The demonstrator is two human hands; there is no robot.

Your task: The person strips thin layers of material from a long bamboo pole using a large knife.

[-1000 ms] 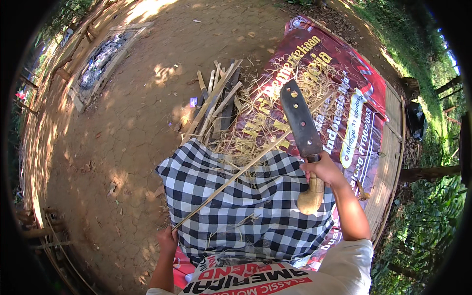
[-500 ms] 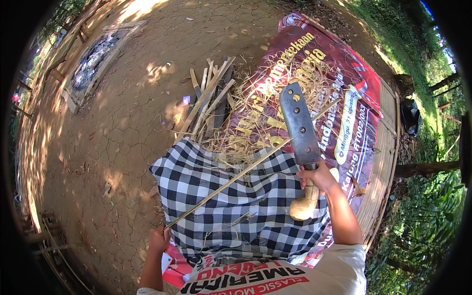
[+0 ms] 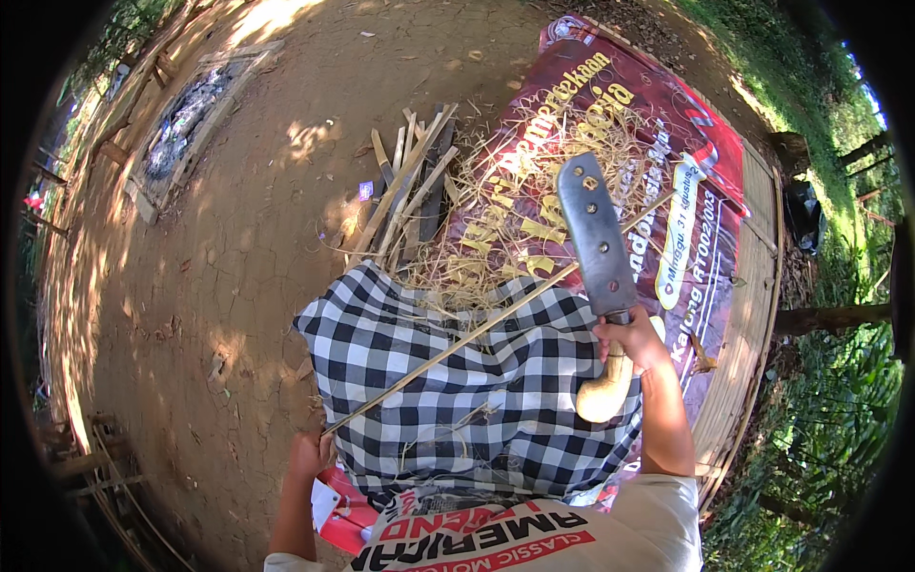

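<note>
My right hand (image 3: 633,339) is closed round the pale wooden handle of a broad-bladed machete (image 3: 595,234). Its dark steel blade, pierced by several round holes, points away from me. Behind the blade runs a long thin bamboo strip (image 3: 448,353), slanting from lower left to upper right; whether the blade's edge touches it I cannot tell. At the strip's near end my left hand (image 3: 308,452) is closed on it, low on the left. Under the strip, a black-and-white checked cloth (image 3: 410,381) covers my lap, with a few thin shavings on it.
Curly shavings (image 3: 572,143) lie heaped over a dark red printed banner (image 3: 705,133) on a bamboo platform (image 3: 739,315). A pile of split bamboo pieces (image 3: 405,191) rests ahead on the cracked earth floor (image 3: 210,305). A framed ash pit (image 3: 186,124) lies far left.
My right hand and the machete have shifted slightly right along the strip. My left hand still grips the strip's near end, a little higher in view.
</note>
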